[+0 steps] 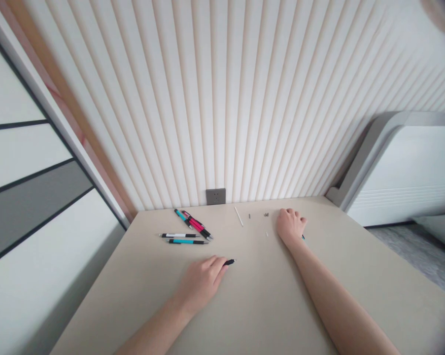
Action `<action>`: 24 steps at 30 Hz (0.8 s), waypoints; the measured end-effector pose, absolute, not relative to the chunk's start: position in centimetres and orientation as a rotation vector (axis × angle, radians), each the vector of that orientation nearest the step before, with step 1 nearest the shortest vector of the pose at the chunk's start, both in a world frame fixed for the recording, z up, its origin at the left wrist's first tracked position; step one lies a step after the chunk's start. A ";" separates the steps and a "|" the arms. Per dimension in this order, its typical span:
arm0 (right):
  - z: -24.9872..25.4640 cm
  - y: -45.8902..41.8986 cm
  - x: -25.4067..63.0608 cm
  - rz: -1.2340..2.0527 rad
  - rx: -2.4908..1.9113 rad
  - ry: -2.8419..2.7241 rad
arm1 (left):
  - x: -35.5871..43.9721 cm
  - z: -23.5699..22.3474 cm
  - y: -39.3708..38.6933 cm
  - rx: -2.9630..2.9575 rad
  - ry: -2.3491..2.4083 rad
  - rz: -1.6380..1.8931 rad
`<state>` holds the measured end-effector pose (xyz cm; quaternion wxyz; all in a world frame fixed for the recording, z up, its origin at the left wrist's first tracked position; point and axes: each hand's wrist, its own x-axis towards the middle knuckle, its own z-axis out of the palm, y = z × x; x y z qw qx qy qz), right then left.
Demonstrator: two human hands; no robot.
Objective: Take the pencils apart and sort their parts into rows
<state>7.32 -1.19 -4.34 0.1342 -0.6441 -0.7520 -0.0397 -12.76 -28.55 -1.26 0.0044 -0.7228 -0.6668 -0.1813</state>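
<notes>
My left hand (203, 278) is closed around a pen, whose black front end (229, 262) and metal tip point right from between the fingers. The rest of that pen is hidden in the hand. My right hand (291, 224) rests on the table farther back with its fingers curled down. A small teal and black piece (303, 237) peeks out beside it; what the fingers hold is hidden. Left of the right hand lie small dark parts (266, 214), a tiny pale piece (266, 234), a small dark spring-like part (249, 216) and a thin white refill (239, 216).
Several pens lie at the back left: red ones (197, 224), a teal one (181, 217) beside them, a white one (180, 235) and another teal one (187, 241). A ribbed wall with a dark socket (216, 196) borders the table (252, 305). A bed headboard (410, 162) stands right.
</notes>
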 end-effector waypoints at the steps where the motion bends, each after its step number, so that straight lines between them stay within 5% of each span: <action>1: -4.3 -1.2 7.2 -0.116 -1.870 -2.184 | -12.8 -1.2 -28.5 -2.264 -2.088 -0.568; 24: -3.8 -0.5 8.2 -0.085 -1.932 -2.117 | -12.9 -1.5 -28.5 -2.261 -2.050 -0.619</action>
